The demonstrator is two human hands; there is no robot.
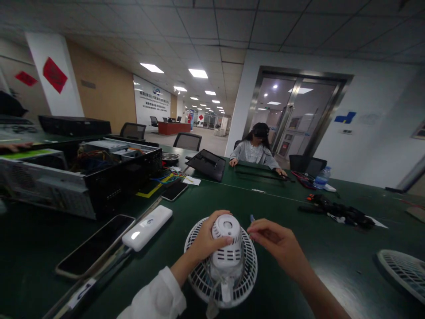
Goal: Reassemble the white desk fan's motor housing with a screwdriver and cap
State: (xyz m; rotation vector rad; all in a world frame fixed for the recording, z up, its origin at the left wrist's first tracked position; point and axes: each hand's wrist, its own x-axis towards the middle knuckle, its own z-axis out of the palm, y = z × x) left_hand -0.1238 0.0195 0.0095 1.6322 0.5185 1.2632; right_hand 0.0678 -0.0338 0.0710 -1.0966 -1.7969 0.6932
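A small white electric fan [227, 258] lies on the green table, its slotted motor housing facing up and its round grille [251, 271] beneath. My left hand [206, 241] is wrapped around the housing, the thumb across its front. To the right of the grille's rim, my right hand [280, 243] is closed in a pinch. A small bluish, see-through piece [252, 218] shows just beyond its fingertips; whether the fingers hold it I cannot tell. The lower end of the housing has a short white stem [227, 290].
On the left are a white power bank [148, 228], two phones, and an opened computer case [122, 177]. A second white grille [405, 270] sits at the right edge, with black gear [341, 210] and a water bottle [322, 178] behind. A person [255, 150] sits across the table.
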